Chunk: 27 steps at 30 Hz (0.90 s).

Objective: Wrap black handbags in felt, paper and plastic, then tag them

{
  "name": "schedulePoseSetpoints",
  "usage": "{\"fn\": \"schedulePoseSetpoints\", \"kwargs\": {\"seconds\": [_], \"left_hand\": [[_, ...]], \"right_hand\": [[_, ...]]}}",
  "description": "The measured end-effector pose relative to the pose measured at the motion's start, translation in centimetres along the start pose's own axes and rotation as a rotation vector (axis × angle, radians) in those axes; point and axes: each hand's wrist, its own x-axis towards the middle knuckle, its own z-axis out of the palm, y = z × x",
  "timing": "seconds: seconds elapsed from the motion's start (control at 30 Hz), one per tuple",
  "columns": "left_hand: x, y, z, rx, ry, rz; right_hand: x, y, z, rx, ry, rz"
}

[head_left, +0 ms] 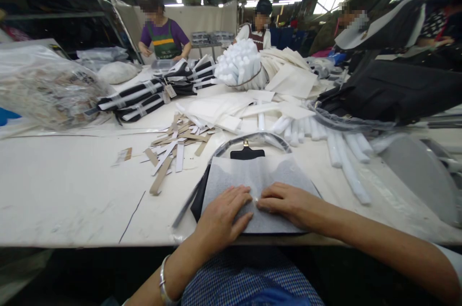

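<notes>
A dark handbag (198, 202) lies at the table's front edge, its handle (234, 141) wrapped in clear plastic. A black tab with a gold clasp (247, 152) shows at its top. Over the bag's front is a thin whitish sheet (288, 173). On the sheet's left half rests my left hand (229, 212), open, with the thumb apart from the fingers. From the right, my right hand (290, 202) lies on the sheet, fingers stretched toward the middle. A small pale spot (256, 199) shows between the two hands' fingertips.
Paper and card strips (173, 145) lie scattered behind the bag. White padded rolls (346, 166) are to the right, near a large black bag (397, 89). A bundle of white rolls (240, 65) and strapped black pieces (140, 99) sit farther back. Co-workers (164, 36) stand across the table.
</notes>
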Motion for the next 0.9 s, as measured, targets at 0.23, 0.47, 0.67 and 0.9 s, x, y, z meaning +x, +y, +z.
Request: {"fn": "schedulePoseSetpoints", "kwargs": {"seconds": [0.23,0.47,0.67,0.9], "left_hand": [[0.1,0.2,-0.2,-0.013,-0.028,-0.039],[0.2,0.3,-0.4,0.036,-0.039,0.000],[0.7,0.4,-1.2,0.157,-0.195,0.064],[1.0,-0.1,-1.8,0.208,-0.293,0.083]], "right_hand": [[-0.5,0.2,0.4,0.071,0.071,0.097],[-0.5,0.2,0.5,0.031,0.084,0.068],[-1.6,-0.2,1.2,-0.090,0.028,-0.044],[-2.0,-1.1,2.1,-0.157,0.026,0.078]]}}
